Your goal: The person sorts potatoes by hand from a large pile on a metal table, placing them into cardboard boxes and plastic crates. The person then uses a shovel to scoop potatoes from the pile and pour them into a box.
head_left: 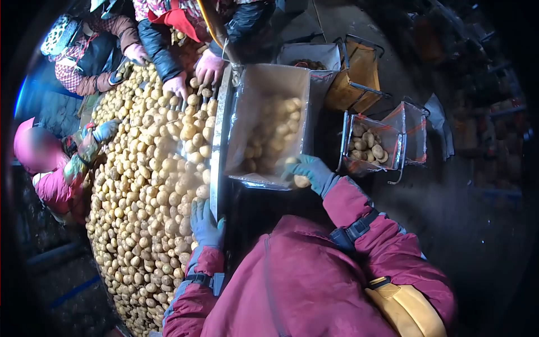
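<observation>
My left hand (206, 226), in a blue-grey glove, rests at the near end of the metal rail (222, 143), with its fingers stretched out over the edge of the potato heap (149, 208). Nothing shows in its grasp. My right hand (315, 172), gloved the same way, is at the near right corner of the lined bin (269, 81). It is closed on a potato (301, 181), and a second pale, blurred lump shows at its fingertips. Loose potatoes (272, 132) lie inside the bin, blurred by motion or haze.
Across the heap, other people's gloved hands (209, 67) reach among potatoes. Another person in a pink hood (38, 147) stands at the left side. Right of the bin are a framed bag of potatoes (368, 145), a yellow-brown bag (352, 78) and a white-lined bag (309, 54).
</observation>
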`<act>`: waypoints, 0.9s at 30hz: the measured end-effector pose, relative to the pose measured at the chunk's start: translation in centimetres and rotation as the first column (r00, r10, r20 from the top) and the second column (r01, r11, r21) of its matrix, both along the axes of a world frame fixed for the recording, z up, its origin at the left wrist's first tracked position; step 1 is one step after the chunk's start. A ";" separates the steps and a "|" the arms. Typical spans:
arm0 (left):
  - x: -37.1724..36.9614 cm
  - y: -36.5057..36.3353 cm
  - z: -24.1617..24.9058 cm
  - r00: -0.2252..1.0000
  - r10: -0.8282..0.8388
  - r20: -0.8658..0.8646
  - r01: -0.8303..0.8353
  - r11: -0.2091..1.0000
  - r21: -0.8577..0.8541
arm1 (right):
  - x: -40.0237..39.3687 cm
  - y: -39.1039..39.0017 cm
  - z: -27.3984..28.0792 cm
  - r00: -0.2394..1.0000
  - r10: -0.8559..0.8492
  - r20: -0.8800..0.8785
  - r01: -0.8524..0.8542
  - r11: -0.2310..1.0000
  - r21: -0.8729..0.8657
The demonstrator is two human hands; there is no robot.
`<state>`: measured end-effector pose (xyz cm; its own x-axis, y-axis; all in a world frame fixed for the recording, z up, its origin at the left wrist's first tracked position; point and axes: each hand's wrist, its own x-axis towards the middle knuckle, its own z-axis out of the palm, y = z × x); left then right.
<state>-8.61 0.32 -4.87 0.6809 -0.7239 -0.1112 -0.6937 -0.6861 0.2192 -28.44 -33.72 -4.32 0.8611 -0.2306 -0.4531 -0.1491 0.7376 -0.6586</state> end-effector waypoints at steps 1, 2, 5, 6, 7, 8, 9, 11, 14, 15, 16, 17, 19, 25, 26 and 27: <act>0.0 -0.2 0.1 1.000 0.006 -0.004 -0.006 1.000 0.005 | 0.1 -0.1 0.5 0.999 -0.010 -0.042 0.009 1.000 -0.020; 0.0 -0.2 0.1 1.000 0.011 0.005 -0.011 1.000 0.014 | -0.1 -0.3 1.1 0.996 -0.023 -0.083 0.020 0.999 -0.044; 0.2 0.1 -0.3 1.000 -0.002 0.005 0.002 1.000 0.016 | -0.3 -0.7 2.3 0.995 -0.034 -0.096 0.027 0.997 -0.074; 0.2 0.0 -0.3 1.000 -0.002 0.007 0.002 1.000 0.015 | -0.3 -0.9 2.5 0.996 -0.025 -0.086 0.019 0.998 -0.067; 0.2 0.0 -0.3 1.000 -0.002 0.008 0.002 1.000 0.014 | -0.4 -1.0 2.6 0.997 -0.017 -0.076 0.012 0.998 -0.059; 0.2 -0.1 -0.2 1.000 -0.003 0.010 0.003 1.000 0.013 | -0.5 -1.0 2.6 0.998 -0.021 -0.057 0.018 0.999 -0.042; 0.1 -0.1 -0.2 1.000 -0.004 0.010 0.004 1.000 0.013 | -0.5 -1.0 2.6 0.999 -0.025 -0.037 0.024 0.999 -0.024; 0.2 -0.1 -0.2 1.000 -0.005 0.013 0.005 1.000 0.015 | -0.6 -0.9 2.8 0.999 -0.034 -0.004 0.034 0.999 -0.008; 0.2 0.0 -0.2 1.000 -0.009 0.017 0.008 1.000 0.013 | -0.7 -0.8 3.1 0.998 -0.044 0.039 0.043 0.999 0.014; 0.2 0.0 -0.3 1.000 -0.009 0.019 0.009 1.000 0.008 | -0.7 -0.8 3.2 0.997 -0.048 0.060 0.046 0.998 0.038; 0.2 0.0 -0.3 1.000 -0.011 0.019 0.011 1.000 0.005 | -0.7 -0.8 3.2 0.995 -0.054 0.081 0.049 0.997 0.063; 0.1 0.1 -0.4 1.000 -0.012 0.020 0.012 1.000 0.001 | -0.8 -0.8 3.4 0.997 -0.061 0.056 0.057 0.996 0.074; 0.2 0.1 -0.5 1.000 -0.014 0.027 0.014 1.000 0.006 | -0.6 -0.8 4.3 0.997 -0.071 0.009 0.070 0.993 0.096; 0.1 -0.1 0.1 1.000 -0.006 0.019 0.006 1.000 -0.011 | -0.9 -1.2 2.5 0.992 0.010 0.128 -0.058 0.926 0.374; 0.0 -0.2 0.1 1.000 -0.006 0.017 0.006 1.000 -0.013 | -1.2 -1.2 2.5 0.995 0.017 0.096 -0.048 0.942 0.332; 0.1 0.0 -0.4 1.000 -0.014 0.026 0.014 1.000 -0.018 | -1.2 -1.1 3.0 0.998 0.020 0.060 -0.037 0.958 0.286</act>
<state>-8.48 0.37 -5.30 0.6730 -0.7353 -0.0804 -0.7089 -0.6722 0.2135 -29.67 -34.85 -1.31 0.8913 -0.0731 -0.4476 -0.1417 0.8926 -0.4279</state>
